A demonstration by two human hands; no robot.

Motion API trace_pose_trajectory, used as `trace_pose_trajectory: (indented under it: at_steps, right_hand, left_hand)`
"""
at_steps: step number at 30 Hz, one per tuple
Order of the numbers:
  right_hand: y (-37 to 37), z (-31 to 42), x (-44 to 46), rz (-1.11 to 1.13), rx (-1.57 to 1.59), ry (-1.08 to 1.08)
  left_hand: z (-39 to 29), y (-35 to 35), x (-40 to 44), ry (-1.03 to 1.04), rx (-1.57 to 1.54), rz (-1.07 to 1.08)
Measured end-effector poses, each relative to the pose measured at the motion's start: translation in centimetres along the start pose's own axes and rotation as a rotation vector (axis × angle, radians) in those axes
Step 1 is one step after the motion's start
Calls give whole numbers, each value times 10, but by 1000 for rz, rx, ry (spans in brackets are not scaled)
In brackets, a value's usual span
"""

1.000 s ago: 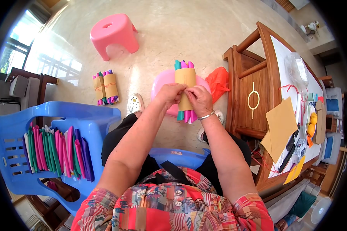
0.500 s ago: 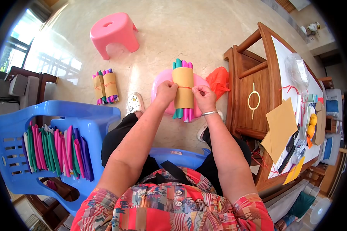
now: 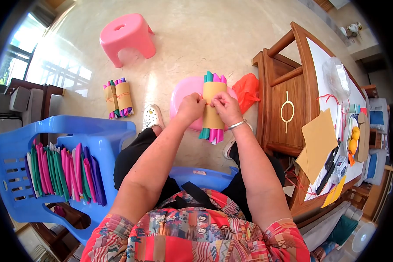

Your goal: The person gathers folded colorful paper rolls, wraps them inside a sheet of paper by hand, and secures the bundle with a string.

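Note:
A bundle of green and pink rolls in a brown paper wrap (image 3: pixel 213 117) lies over a pink stool (image 3: pixel 182 91) in front of me. Red string (image 3: pixel 208 104) crosses the wrap at its middle. My left hand (image 3: pixel 192 107), fingers pinched on the string, is at the left edge of the wrap. My right hand (image 3: pixel 227 109) pinches the string too, with its fingertips over the right part of the wrap.
Two wrapped bundles (image 3: pixel 118 97) lie on the floor at left, below another pink stool (image 3: pixel 127 36). A blue chair (image 3: pixel 65 126) holds several coloured rolls. A red bag (image 3: pixel 247 92) is beside a wooden table (image 3: pixel 284 109) bearing brown paper (image 3: pixel 318 142).
My hands parted to both sides of the wrap, then my right hand came back in over it. The bundle has shifted slightly right and down, and the string now shows across it.

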State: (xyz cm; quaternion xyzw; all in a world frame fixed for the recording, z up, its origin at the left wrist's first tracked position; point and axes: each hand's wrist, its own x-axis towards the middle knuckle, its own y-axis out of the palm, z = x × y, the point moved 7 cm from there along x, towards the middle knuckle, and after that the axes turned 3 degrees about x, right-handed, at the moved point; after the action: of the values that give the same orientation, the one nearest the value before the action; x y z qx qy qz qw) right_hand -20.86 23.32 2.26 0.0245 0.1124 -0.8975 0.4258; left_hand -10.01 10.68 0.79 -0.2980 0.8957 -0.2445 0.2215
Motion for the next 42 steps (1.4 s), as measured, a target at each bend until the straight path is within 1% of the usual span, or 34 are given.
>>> trace_pose_trajectory:
  at_steps: [4,7,8,11,13,16,19,22,25,28,31,34,37,40,42]
  right_hand:
    - [-8,-15,4,-85,-31,56]
    - [-9,-10,3,23,21,156]
    - [-8,-17,4,41,12,170]
    - [-7,-19,4,128,-115,109]
    - [-1,-16,3,180,34,96]
    - [0,-10,3,185,-26,48]
    - [-2,-9,3,122,55,26]
    - [-2,-13,2,150,117,56]
    - [-4,-12,1,177,112,41]
    - [-4,-14,3,200,128,57]
    - [-9,-12,2,158,110,91]
    - [-9,-11,2,148,125,122]
    - [-13,-17,3,149,178,264]
    - [-17,-18,1,106,199,342]
    - [-13,-17,-1,123,181,350]
  left_hand:
    - [-19,-8,-9,-20,-53,-12]
    - [-32,-9,-12,91,-104,-36]
    - [-35,-9,-12,106,-68,-59]
    - [-34,-7,-13,155,14,-191]
    - [-43,-15,-17,222,-48,-206]
    - [-53,-19,-23,233,-32,-163]
    - [-55,-11,-20,211,-232,72]
    - [-50,-9,-17,223,-277,61]
    - [-46,-7,-16,249,-143,148]
    - [-49,-8,-15,390,95,122]
    - [-45,-12,-13,399,132,68]
    - [-47,-15,-11,367,130,67]
    - [-53,-19,-13,388,121,61]
    - [-53,-19,-11,375,145,166]
    - [-47,-19,-11,328,120,257]
